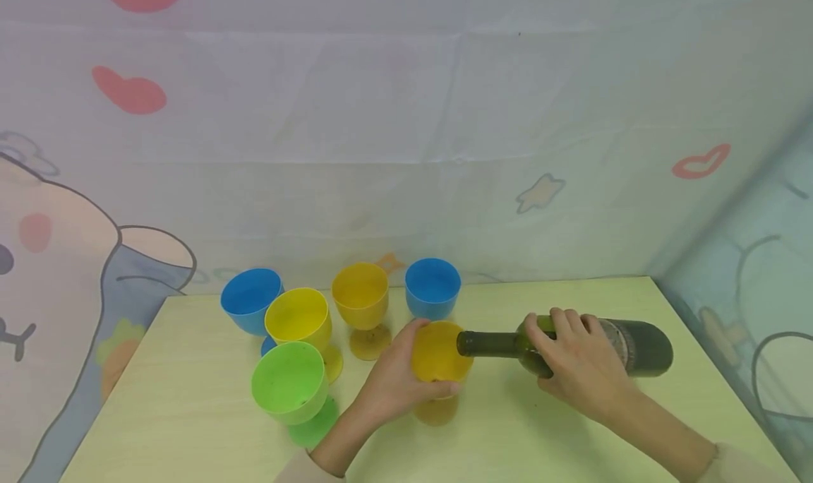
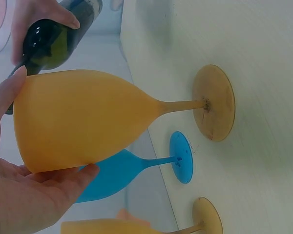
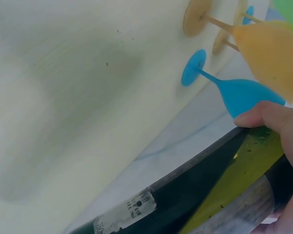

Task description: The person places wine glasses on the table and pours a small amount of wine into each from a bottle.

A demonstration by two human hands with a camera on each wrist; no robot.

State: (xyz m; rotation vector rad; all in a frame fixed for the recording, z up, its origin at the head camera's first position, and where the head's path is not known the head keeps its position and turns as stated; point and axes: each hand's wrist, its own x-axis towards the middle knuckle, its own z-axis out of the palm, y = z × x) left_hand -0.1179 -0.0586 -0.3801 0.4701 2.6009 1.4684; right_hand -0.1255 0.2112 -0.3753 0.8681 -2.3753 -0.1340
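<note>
The left hand (image 1: 401, 375) has its grip round a yellow cup (image 1: 440, 352). The right hand (image 1: 583, 361) grips a bottle (image 1: 649, 349) tipped over it.

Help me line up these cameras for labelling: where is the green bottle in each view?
Head: the green bottle is right of centre, gripped by the right hand, neck pointing left.
Left wrist: the green bottle is upper left, partly behind the held yellow goblet.
Right wrist: the green bottle is along the bottom, slanting up rightward.
Shared landmark: that goblet, in the left hand.
</note>
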